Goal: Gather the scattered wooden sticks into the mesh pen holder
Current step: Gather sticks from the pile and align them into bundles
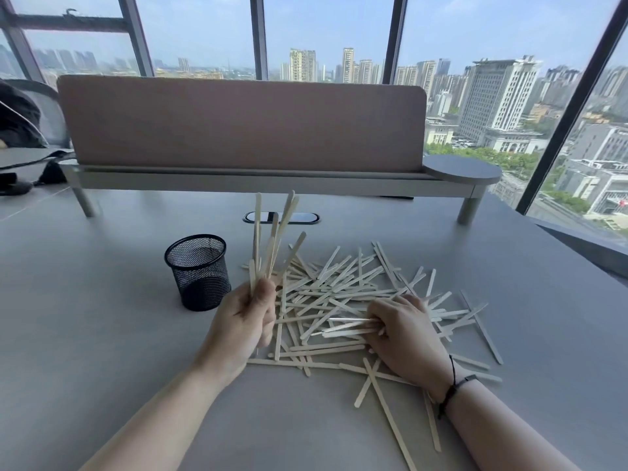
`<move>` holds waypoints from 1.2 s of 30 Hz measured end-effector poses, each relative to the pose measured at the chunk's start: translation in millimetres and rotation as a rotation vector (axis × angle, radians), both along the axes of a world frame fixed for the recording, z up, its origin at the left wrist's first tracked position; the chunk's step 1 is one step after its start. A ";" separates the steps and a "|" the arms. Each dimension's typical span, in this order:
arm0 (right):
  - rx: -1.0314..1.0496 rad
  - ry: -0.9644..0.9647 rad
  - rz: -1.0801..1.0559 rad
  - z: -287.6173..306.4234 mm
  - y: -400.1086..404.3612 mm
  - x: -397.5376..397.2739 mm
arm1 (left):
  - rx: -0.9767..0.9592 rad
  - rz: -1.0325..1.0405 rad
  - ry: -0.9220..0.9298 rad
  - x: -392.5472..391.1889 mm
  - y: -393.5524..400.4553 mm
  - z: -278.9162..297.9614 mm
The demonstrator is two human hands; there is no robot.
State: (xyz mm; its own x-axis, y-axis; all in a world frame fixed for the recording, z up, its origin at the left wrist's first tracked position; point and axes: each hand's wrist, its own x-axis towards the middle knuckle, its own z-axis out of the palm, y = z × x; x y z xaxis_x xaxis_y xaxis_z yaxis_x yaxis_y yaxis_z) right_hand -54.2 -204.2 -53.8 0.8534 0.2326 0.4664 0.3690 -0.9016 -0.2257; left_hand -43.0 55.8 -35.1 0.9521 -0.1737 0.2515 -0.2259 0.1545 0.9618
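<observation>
grey desk (102,334) under scattered wooden sticks (339,287), mesh pen holder (198,271), monitor shelf (272,185)

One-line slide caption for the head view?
Left hand holds pale wooden sticks beside empty black mesh pen holder; right hand gathers more.

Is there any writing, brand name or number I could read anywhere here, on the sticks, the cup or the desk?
None can be read.
wooden sticks: plain, no print.
mesh pen holder: no label visible.
buildings outside: any signs are too small and blurred to read.
</observation>
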 end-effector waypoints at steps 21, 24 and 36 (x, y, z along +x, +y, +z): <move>0.817 -0.054 0.107 83.5 54.5 5.5 | 0.034 0.042 0.036 -12.5 -19.5 1.6; 0.989 -0.059 0.143 96.0 60.3 7.5 | 0.104 0.048 0.009 -13.8 -20.0 2.3; 1.272 0.043 0.056 62.0 63.0 11.3 | 0.264 0.188 -0.047 -13.6 -19.2 3.7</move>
